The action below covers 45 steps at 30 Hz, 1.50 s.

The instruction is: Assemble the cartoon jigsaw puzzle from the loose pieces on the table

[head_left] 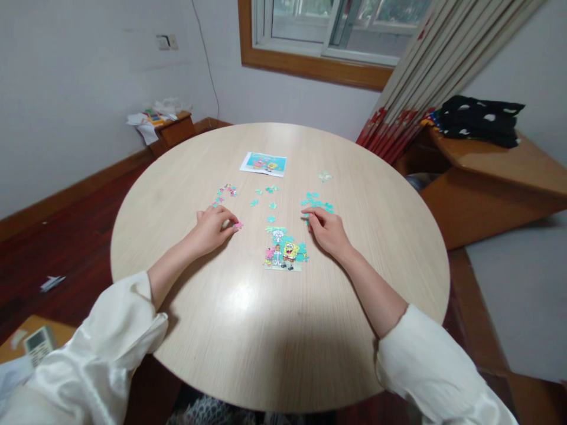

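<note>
Puzzle (290, 251), partly joined, lies near the middle of a round pale-wood surface (283, 348), its cartoon figures facing the person seated there in cream sleeves (432, 354). At left, thumb and forefinger of the left hand (215, 227) pinch together at a pink piece (239, 225); at right, the right hand (326, 227) hovers by teal pieces (312, 196), forefinger extended and thumb close beneath, though whether those fingers grip anything cannot be told. Pale pieces (325, 176) sit farther back, and a printed sheet (274, 160) lies toward the far edge. Behind, white walls meet at a corner beside a wood-framed window (296, 23) and a beige-and-red curtain (425, 71). Black patterned cloth (481, 121) rests on a wooden cabinet (460, 189) at right; papers (144, 127) crowd a small stand (177, 131) at left, above a dark red floor (75, 242).
</note>
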### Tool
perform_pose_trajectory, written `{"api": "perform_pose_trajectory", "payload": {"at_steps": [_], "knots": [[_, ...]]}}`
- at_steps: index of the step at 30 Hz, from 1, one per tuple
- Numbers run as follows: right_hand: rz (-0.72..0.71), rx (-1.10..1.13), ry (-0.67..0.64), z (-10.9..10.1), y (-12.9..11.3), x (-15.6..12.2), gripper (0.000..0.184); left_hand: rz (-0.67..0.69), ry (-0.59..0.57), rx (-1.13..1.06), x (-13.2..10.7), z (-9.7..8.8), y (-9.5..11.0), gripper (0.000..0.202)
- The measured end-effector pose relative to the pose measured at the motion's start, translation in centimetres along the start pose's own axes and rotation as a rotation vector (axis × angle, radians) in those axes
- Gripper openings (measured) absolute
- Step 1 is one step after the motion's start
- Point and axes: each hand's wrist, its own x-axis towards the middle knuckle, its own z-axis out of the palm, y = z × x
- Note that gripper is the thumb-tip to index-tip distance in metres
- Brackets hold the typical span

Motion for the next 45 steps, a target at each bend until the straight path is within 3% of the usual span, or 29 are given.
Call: {"api": "perform_pose_trajectory", "payload": {"at_steps": [5,12,16,22,45], "knots": [[0.007,0.009,0.003,0.1,0.0,0.0,0.030,0.006,-0.038,-0.020,0.2,-0.4,0.5,0.009],[0.019,0.043,0.000,0.2,0.1,0.1,0.029,0.149,-0.051,-0.121,-0.2,0.3,3.5,0.011],[0.019,0.048,-0.002,0.1,0.0,0.1,0.030,0.116,-0.065,-0.368,-1.0,0.9,4.3,0.014],[0.026,0.037,-0.007,0.1,0.0,0.1,0.030,0.016,-0.190,-0.719,-1.9,1.0,4.3,0.023],[0.022,0.028,-0.020,0.2,0.0,0.1,0.028,0.065,-0.300,-0.572,-2.4,0.7,4.7,0.022]]}}
